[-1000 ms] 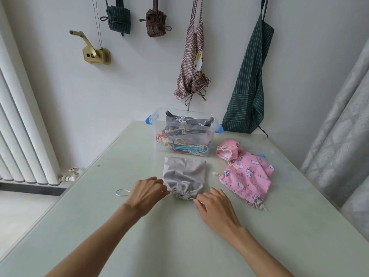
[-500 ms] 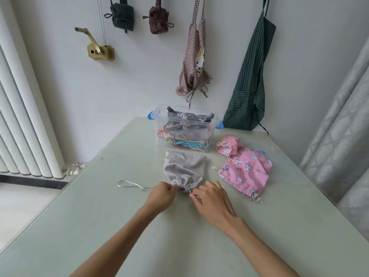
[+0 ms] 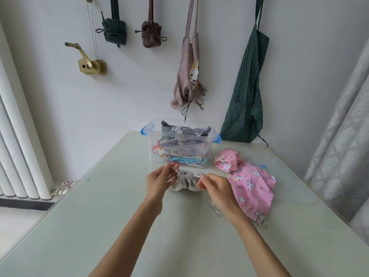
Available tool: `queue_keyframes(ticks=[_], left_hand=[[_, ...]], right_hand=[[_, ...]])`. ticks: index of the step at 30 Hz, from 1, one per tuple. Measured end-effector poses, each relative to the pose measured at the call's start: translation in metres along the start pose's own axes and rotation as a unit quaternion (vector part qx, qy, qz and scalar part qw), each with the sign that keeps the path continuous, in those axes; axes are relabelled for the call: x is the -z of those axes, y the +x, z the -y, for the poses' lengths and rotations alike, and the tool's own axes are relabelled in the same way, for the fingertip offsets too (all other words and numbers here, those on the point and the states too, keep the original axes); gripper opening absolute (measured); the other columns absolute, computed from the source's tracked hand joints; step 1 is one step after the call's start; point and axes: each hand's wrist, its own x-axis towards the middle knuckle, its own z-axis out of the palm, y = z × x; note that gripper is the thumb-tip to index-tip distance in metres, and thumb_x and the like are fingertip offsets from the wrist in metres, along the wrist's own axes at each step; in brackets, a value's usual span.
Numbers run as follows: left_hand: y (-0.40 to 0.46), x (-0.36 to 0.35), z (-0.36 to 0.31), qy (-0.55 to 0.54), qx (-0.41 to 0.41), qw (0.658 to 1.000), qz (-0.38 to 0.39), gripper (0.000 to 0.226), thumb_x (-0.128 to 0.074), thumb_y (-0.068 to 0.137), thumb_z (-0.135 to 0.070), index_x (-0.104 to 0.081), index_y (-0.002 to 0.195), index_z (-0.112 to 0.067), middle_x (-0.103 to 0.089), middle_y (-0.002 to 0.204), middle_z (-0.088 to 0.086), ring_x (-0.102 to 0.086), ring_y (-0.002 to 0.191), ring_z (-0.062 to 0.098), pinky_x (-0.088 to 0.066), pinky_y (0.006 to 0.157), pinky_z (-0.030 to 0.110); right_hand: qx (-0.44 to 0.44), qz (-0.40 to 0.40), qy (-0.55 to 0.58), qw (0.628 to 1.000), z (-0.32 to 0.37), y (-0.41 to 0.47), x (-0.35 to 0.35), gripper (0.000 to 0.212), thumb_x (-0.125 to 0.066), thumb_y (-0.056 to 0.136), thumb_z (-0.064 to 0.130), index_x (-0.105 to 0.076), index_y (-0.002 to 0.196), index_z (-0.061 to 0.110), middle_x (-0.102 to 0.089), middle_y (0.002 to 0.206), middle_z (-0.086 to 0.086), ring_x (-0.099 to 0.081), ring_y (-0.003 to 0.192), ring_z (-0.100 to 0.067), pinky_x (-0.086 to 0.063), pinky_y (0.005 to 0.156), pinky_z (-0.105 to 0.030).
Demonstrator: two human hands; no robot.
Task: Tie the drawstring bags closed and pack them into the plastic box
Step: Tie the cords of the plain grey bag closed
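Two hands pinch the cords of the grey bag (image 3: 184, 181), just in front of the plastic box (image 3: 180, 143): left hand (image 3: 159, 181) and right hand (image 3: 214, 188) each closed on a cord end. The bag's gathered mouth now faces up, lifted off the bench (image 3: 99, 216); earlier it lay flat, mouth toward the person.

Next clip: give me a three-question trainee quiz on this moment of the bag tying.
1. True or false: the plastic box is empty.
2. Which bag is between the left hand and right hand? A) grey bag B) pink bag C) blue bag
3. Fill in: each hand pinches a ____ end.

Key: 1 false, bags already lie inside. 2 A. 3 drawstring.
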Motion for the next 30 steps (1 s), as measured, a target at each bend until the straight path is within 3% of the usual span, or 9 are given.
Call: queue_keyframes(ticks=[4,9,11,15,19,22,24,28,30], left_hand=[[0.028,-0.007,-0.008,-0.053,0.041,0.997,0.041,0.019,-0.046,0.098,-0.017,-0.065,0.097,-0.011,-0.075,0.096,0.0,-0.071,0.088,0.006,-0.055,0.074,0.016],[0.041,-0.001,-0.008,0.121,0.139,0.975,0.123,0.019,-0.054,0.092,-0.017,-0.072,0.09,-0.011,-0.074,0.075,-0.001,-0.069,0.065,0.005,-0.049,0.053,0.012],[0.044,0.0,-0.007,0.166,0.134,0.965,0.152,0.02,-0.055,0.093,-0.014,-0.073,0.092,-0.005,-0.073,0.076,0.002,-0.068,0.063,0.007,-0.051,0.055,0.013],[0.049,-0.01,-0.006,0.116,0.077,0.976,0.164,0.022,-0.046,0.099,-0.015,-0.066,0.101,-0.005,-0.073,0.093,0.006,-0.071,0.077,0.005,-0.054,0.063,0.014],[0.051,-0.018,-0.009,0.027,0.119,0.974,0.192,0.017,-0.042,0.1,-0.018,-0.058,0.094,-0.015,-0.075,0.097,0.002,-0.071,0.081,0.004,-0.05,0.051,0.012],[0.05,-0.016,-0.008,0.157,0.1,0.957,0.222,0.02,-0.048,0.097,-0.021,-0.068,0.094,-0.017,-0.071,0.073,-0.012,-0.058,0.055,-0.005,-0.034,0.041,0.008],[0.048,-0.018,-0.006,0.253,0.081,0.932,0.248,0.022,-0.053,0.095,-0.021,-0.073,0.086,-0.02,-0.066,0.066,-0.012,-0.05,0.051,-0.004,-0.027,0.04,0.009],[0.043,-0.03,-0.003,0.372,0.049,0.886,0.274,0.023,-0.064,0.087,-0.02,-0.075,0.067,-0.021,-0.061,0.052,-0.012,-0.044,0.044,-0.003,-0.029,0.041,0.007],[0.04,-0.034,-0.002,0.409,0.035,0.858,0.307,0.017,-0.064,0.087,-0.018,-0.077,0.08,-0.011,-0.059,0.056,-0.009,-0.045,0.047,-0.002,-0.032,0.045,0.007]], right_hand=[[-0.068,0.07,-0.042,0.994,-0.001,0.026,0.011,0.035,-0.052,0.095,0.025,-0.064,0.062,0.02,-0.062,0.05,0.006,-0.055,0.049,-0.002,-0.04,0.059,-0.018],[-0.187,0.218,-0.1,0.953,-0.009,0.034,0.028,0.031,-0.053,0.094,0.021,-0.067,0.066,0.017,-0.055,0.042,0.008,-0.048,0.038,-0.002,-0.038,0.047,-0.014],[-0.218,0.241,-0.097,0.941,-0.013,0.034,0.029,0.031,-0.053,0.094,0.022,-0.068,0.067,0.017,-0.054,0.046,0.005,-0.047,0.037,-0.004,-0.039,0.046,-0.014],[-0.215,0.22,-0.103,0.946,-0.015,0.039,0.019,0.031,-0.052,0.095,0.022,-0.066,0.067,0.016,-0.049,0.052,0.0,-0.039,0.033,-0.004,-0.035,0.042,-0.014],[-0.198,0.225,-0.096,0.949,-0.012,0.044,0.017,0.031,-0.053,0.094,0.022,-0.067,0.067,0.017,-0.048,0.052,0.001,-0.039,0.036,-0.005,-0.034,0.043,-0.015],[-0.182,0.261,-0.1,0.943,-0.003,0.043,0.026,0.03,-0.054,0.094,0.025,-0.068,0.069,0.019,-0.05,0.05,0.004,-0.041,0.037,-0.003,-0.035,0.043,-0.013],[-0.159,0.265,-0.094,0.946,0.006,0.042,0.036,0.029,-0.055,0.093,0.03,-0.07,0.07,0.02,-0.053,0.048,0.008,-0.042,0.037,-0.002,-0.037,0.043,-0.011],[-0.124,0.213,-0.049,0.968,0.024,0.038,0.058,0.035,-0.055,0.092,0.037,-0.068,0.064,0.019,-0.058,0.05,0.006,-0.048,0.045,-0.006,-0.041,0.049,-0.012],[-0.111,0.173,-0.049,0.977,0.029,0.037,0.067,0.038,-0.055,0.091,0.04,-0.066,0.06,0.019,-0.06,0.051,0.007,-0.051,0.049,-0.004,-0.042,0.052,-0.009]])
